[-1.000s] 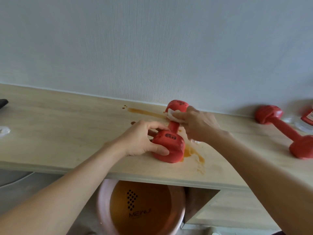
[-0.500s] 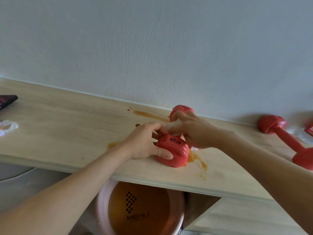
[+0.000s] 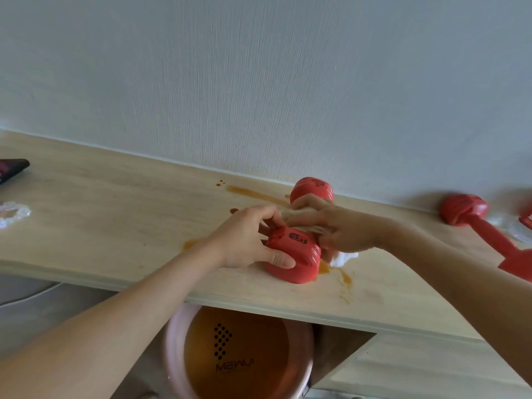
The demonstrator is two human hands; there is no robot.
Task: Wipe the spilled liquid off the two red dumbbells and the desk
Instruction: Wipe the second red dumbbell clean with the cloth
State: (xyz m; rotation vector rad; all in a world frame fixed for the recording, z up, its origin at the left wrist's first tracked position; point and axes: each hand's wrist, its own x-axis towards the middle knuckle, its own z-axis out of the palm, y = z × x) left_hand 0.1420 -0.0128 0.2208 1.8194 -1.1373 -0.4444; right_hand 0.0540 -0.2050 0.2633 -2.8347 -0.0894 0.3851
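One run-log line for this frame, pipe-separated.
left hand: steadies near dumbbell | right hand: wraps tissue round handle | spill: on desk | far dumbbell: untouched

We see soft, even daylight with no glare. Faint shadows sit behind the far dumbbell [image 3: 486, 234] at three o'clock. Wide-angle distortion bends the desk [image 3: 115, 226] edge; the hands look slightly blurred.

Light wood tabletop [image 3: 115, 214], set against a pale wall. One red dumbbell [image 3: 293, 263] lies near centre. Brown spilled liquid [image 3: 253, 192] is streaked at its 11 o'clock, puddled at its 4 o'clock. A second red dumbbell [image 3: 489, 234] lies at 3 o'clock. At 9 o'clock: a dark flat object [image 3: 11, 168], crumpled clear plastic [image 3: 13, 214].
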